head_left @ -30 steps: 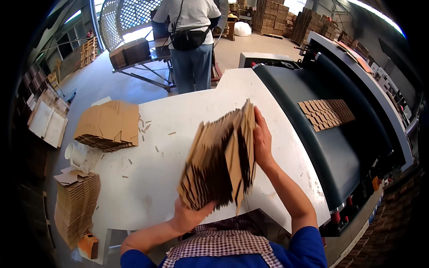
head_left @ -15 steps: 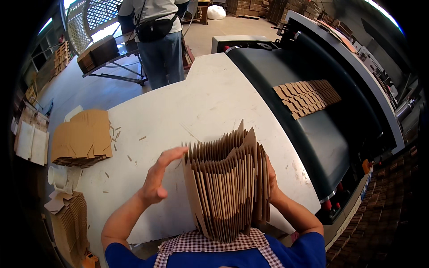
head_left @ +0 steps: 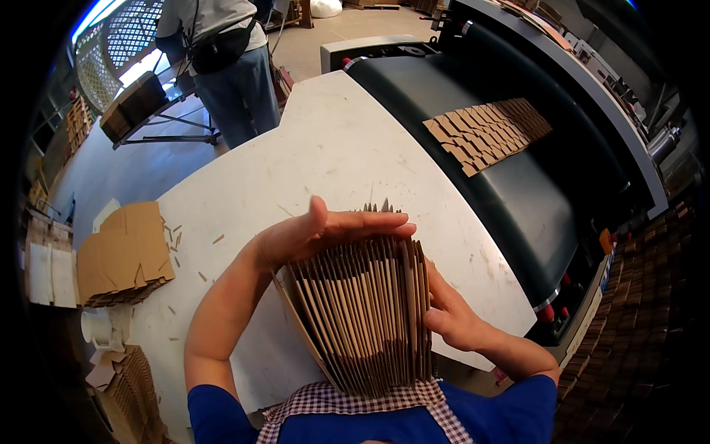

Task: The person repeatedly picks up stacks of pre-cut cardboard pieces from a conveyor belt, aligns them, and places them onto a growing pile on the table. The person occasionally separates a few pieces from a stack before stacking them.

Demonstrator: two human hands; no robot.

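Note:
A thick bundle of brown cardboard blanks point(head_left: 355, 318) stands on edge against my checked apron point(head_left: 333, 400), its sheets fanned slightly apart. Across its upper far edges lies my left hand point(head_left: 325, 228), palm down, fingers stretched out flat and thumb raised. My right hand point(head_left: 452, 314) holds the bundle's right side, with its thumb toward me; some of its fingers are hidden by the sheets. Beneath is a white tabletop point(head_left: 340, 148).
At right, a dark conveyor belt point(head_left: 518, 214) carries overlapping cardboard pieces point(head_left: 488, 133). Cardboard stacks lie at left point(head_left: 126, 248) and lower left point(head_left: 137, 392), near a white tape roll point(head_left: 100, 329). A person point(head_left: 237, 81) stands beyond the table. Small cardboard scraps dot the tabletop.
My left hand has moved from beside the bundle's left edge onto its top. The bundle's upper edges are more even. My right hand has shifted nearer me, and the view has turned slightly.

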